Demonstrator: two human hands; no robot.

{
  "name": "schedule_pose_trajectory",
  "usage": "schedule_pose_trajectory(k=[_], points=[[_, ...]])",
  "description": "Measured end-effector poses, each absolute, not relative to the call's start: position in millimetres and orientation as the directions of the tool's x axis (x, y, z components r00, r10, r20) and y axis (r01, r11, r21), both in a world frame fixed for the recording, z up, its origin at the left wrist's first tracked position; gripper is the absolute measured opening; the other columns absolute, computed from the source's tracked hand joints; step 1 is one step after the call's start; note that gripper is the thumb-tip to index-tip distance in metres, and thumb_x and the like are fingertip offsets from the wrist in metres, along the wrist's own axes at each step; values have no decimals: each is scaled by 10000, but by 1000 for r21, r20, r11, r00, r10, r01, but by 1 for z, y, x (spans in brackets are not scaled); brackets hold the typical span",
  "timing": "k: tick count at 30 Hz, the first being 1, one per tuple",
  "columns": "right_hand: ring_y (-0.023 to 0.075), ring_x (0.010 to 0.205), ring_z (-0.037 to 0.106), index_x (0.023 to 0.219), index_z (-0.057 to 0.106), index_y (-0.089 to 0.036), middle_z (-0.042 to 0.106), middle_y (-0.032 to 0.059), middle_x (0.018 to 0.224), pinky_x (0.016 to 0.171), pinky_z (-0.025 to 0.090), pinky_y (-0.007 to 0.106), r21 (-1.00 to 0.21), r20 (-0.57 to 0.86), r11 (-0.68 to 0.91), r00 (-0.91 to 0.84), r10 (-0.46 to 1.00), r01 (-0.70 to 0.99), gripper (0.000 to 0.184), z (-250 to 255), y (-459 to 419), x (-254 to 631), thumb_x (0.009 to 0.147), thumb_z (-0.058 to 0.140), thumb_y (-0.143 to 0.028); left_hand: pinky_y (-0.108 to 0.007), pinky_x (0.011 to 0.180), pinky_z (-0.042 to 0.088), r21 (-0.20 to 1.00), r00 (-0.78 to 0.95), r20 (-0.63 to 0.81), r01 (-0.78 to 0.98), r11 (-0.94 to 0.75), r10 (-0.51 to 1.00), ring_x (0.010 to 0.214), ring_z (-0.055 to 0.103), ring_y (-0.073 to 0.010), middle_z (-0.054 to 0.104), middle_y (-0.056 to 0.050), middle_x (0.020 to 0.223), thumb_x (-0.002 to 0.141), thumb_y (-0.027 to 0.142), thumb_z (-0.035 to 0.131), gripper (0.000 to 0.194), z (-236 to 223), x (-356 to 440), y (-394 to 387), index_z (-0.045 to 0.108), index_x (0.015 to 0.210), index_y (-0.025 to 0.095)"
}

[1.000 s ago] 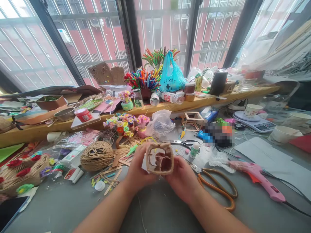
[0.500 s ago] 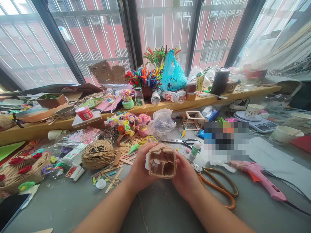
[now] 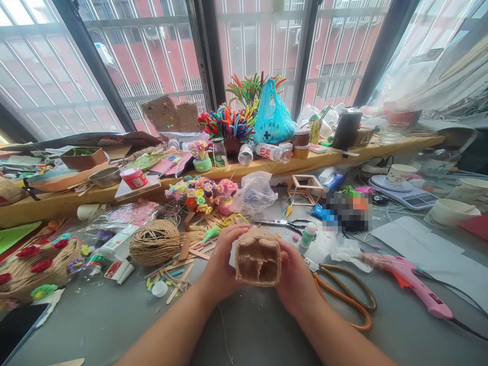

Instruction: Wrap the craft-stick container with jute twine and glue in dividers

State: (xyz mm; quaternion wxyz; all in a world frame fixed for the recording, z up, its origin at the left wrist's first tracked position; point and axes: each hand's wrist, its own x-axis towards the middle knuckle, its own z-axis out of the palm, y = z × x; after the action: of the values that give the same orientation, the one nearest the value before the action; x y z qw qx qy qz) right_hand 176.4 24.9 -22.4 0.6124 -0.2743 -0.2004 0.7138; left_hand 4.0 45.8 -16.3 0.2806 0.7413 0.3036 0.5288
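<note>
Between my two hands is a small squarish brown box, with twine-like edging round its rim and its open end facing me. Ragged pieces inside it split the hollow into parts. My left hand grips its left side, fingers reaching over the top. Against the right side presses my right hand, its fingers partly hidden behind the box. Just right of that hand lie large scissors with orange-brown handles. A white glue bottle with a green label stands beyond it.
A ball of twine and scattered wooden sticks lie to the left. At the right is a pink glue gun with its cable. Small scissors, a wooden frame and pipe-cleaner flowers sit farther back.
The box has tipped slightly in my hands, showing a little more of its top side, and sits slightly lower and to the right. Both hands keep their hold.
</note>
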Motion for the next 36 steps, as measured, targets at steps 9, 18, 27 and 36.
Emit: schedule_pose_trajectory(k=[9, 18, 27, 36], points=[[228, 927, 720, 1018, 806, -256, 813, 50, 990, 835, 544, 354, -815, -41, -17, 29, 999, -580, 281, -36, 27, 173, 800, 842, -429, -454, 1088, 463, 928, 172, 67, -373, 2, 983, 1267, 633, -351, 741, -128, 1287, 781, 387, 860, 488, -14, 18, 52, 715, 1203, 188], [177, 720, 561, 841, 779, -238, 673, 9, 805, 692, 464, 323, -968, 236, 247, 188, 953, -35, 162, -40, 28, 179, 829, 813, -396, -321, 959, 514, 736, 455, -197, -516, 438, 868, 1137, 684, -217, 754, -101, 1283, 973, 358, 670, 332, -14, 21, 52, 743, 1239, 174], [241, 1033, 657, 1278, 589, -273, 680, 74, 1221, 873, 558, 388, -944, 117, 177, 221, 968, -277, 673, -40, 29, 171, 702, 916, -391, -277, 783, 535, 566, 570, -357, -498, 657, 740, 878, 730, -163, 797, -81, 1121, 936, 476, 705, 369, -11, 12, 52, 764, 1133, 169], [268, 1012, 718, 1151, 689, -218, 784, 93, 1123, 889, 581, 423, -877, -1, 31, 67, 998, -479, 579, -35, 34, 171, 663, 949, -389, -287, 805, 557, 558, 554, -400, -485, 674, 730, 898, 745, -180, 791, -92, 1114, 929, 466, 710, 402, -10, 13, 53, 735, 1188, 160]])
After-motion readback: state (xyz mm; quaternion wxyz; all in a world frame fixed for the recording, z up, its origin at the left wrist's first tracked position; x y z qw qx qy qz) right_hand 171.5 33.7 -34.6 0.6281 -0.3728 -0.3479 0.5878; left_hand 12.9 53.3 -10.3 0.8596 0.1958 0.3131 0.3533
